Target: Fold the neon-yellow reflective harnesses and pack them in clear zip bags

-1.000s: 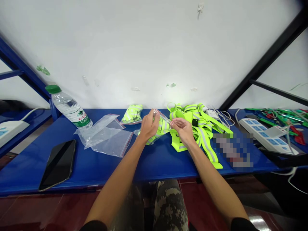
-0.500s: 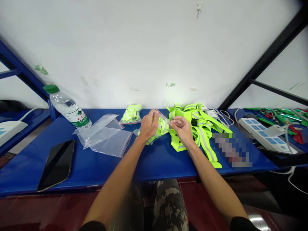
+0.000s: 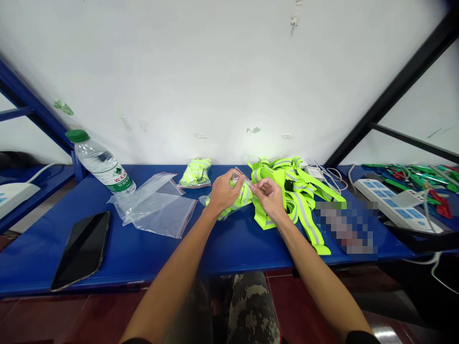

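Observation:
A clear zip bag (image 3: pixel 234 203) with folded neon-yellow reflective strap inside is held between both hands over the blue table. My left hand (image 3: pixel 225 192) is closed on the bag's upper left side, near the red-lined zip edge. Thumb and fingertips of my right hand (image 3: pixel 268 196) pinch the right end of that edge. Just beyond my right hand lies a tangled heap of neon-yellow reflective straps (image 3: pixel 304 210) with black buckles. A second filled zip bag (image 3: pixel 195 173) rests by the wall, and several flat zip bags (image 3: pixel 161 210) overlap to the left.
A water bottle (image 3: pixel 102 162) with a green cap and a black phone (image 3: pixel 82 248) are on the left of the blue table (image 3: pixel 229 248). At the right are a white cable (image 3: pixel 332 174), a power strip (image 3: pixel 396 203) and a blurred patch.
My left hand has shifted slightly along the bag's zip edge, and that edge tilts differently. My right hand keeps its pinch at the right end. The view has tipped slightly.

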Demonstrator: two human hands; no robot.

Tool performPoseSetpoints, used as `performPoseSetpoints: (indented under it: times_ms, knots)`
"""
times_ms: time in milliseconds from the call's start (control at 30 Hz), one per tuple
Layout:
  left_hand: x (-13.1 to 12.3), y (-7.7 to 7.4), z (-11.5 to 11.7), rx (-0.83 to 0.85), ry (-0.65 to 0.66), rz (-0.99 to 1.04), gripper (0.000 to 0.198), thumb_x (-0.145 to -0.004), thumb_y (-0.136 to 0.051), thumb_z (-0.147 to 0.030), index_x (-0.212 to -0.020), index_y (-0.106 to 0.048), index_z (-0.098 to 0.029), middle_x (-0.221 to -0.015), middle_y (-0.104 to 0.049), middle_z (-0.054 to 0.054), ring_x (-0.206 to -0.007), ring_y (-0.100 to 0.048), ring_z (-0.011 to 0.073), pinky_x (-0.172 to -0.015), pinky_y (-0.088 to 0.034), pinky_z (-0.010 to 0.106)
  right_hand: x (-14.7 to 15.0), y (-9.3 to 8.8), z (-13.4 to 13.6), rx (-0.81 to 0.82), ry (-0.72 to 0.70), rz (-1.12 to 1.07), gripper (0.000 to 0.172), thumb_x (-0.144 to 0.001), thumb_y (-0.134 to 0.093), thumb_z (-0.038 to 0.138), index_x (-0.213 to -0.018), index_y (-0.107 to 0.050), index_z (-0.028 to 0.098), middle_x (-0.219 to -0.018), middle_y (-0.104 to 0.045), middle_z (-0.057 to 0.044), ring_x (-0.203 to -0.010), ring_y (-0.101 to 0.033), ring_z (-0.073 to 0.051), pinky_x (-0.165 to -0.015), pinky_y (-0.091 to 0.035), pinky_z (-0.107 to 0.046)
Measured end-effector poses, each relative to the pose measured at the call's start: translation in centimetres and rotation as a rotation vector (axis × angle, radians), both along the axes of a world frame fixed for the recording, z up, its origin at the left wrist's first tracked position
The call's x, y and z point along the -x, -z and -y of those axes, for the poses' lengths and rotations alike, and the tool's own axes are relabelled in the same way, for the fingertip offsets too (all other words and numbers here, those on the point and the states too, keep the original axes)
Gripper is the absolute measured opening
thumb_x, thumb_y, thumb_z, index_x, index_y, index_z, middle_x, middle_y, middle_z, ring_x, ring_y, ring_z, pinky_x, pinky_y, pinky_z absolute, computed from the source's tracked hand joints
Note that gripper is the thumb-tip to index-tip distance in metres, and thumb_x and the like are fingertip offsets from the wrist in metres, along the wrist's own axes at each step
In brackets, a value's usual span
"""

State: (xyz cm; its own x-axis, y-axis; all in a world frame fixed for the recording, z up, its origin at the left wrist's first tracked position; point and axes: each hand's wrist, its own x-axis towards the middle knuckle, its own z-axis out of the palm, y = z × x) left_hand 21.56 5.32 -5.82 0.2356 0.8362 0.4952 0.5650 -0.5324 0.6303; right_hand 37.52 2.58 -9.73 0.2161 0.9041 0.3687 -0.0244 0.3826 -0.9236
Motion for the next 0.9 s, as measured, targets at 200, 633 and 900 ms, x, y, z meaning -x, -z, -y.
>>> performPoseSetpoints:
  times_ms: [200,633,900]
  knots:
    - [-0.15,0.43,-0.01,-0.017,0.042,-0.013,0.023,-0.095,-0.047,-0.038,-0.09,-0.061,-0.02,-0.081,-0.068,0.003,-0.073,-0.062,0.0169,-0.064,-0.041,0.026,0.21,-0.23,0.29,0.002,-0.046,0.01,0.036,-0.067,-0.082,0.046,-0.081,-0.057,0.024,-0.081,-0.063,-0.002,-0.08,-0.062,-0.017,-0.078,-0.052,-0.032]
    - [-0.45,0.64,0.11,0.017,0.109,-0.047,0.02,-0.091,-0.053,-0.036,-0.09,-0.065,-0.02,-0.085,-0.069,0.004,-0.08,-0.063,0.0188,-0.072,-0.045,0.029,-0.11,-0.21,0.18,0.071,-0.053,-0.062,0.039,-0.059,-0.087,0.043,-0.08,-0.061,0.022,-0.078,-0.067,-0.002,-0.074,-0.063,-0.015,-0.074,-0.052,-0.03]
    - [-0.55,0.8,0.37,0.011,0.176,-0.038,0.021,-0.095,-0.048,-0.036,-0.095,-0.064,-0.021,-0.092,-0.072,0.003,-0.081,-0.065,0.0178,-0.063,-0.044,0.026,0.02,-0.15,0.34,0.038,-0.007,-0.043,0.037,-0.061,-0.086,0.043,-0.08,-0.062,0.021,-0.076,-0.067,-0.002,-0.072,-0.063,-0.014,-0.072,-0.053,-0.029]
